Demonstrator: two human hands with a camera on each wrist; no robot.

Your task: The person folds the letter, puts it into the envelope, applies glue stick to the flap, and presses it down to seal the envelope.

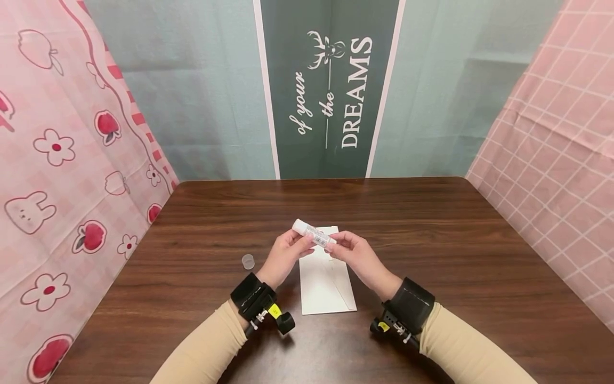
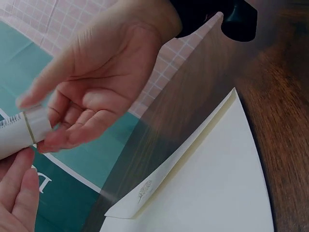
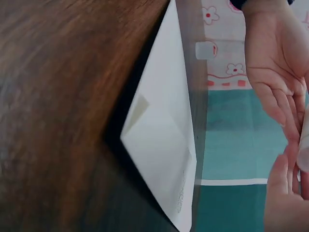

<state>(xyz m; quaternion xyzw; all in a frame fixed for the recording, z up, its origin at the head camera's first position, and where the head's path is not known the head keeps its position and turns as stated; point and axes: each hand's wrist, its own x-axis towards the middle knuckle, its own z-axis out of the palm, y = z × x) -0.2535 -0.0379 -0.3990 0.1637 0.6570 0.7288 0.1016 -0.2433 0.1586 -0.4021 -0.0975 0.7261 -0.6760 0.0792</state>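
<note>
A white glue stick (image 1: pixel 314 234) with printing on its side is held tilted above the envelope, its white end pointing up and left. My left hand (image 1: pixel 282 257) grips the barrel between thumb and fingers. At the lower right end, the thumb and fingers of my right hand (image 1: pixel 358 260) pinch the base (image 2: pixel 37 123). Beneath lies a white envelope (image 1: pixel 322 288), its flap (image 2: pixel 140 193) lifted a little and marked with a small tree-like print. A small translucent cap (image 1: pixel 248 261) rests on the table, left of the envelope.
The dark wooden table (image 1: pixel 422 229) spreads around both arms. A grey-green cloth with lettering (image 1: pixel 331 96) hangs behind its far edge. Pink patterned cloths line the left (image 1: pixel 57 202) and right (image 1: pixel 551 133) sides. Both wrists wear black camera straps.
</note>
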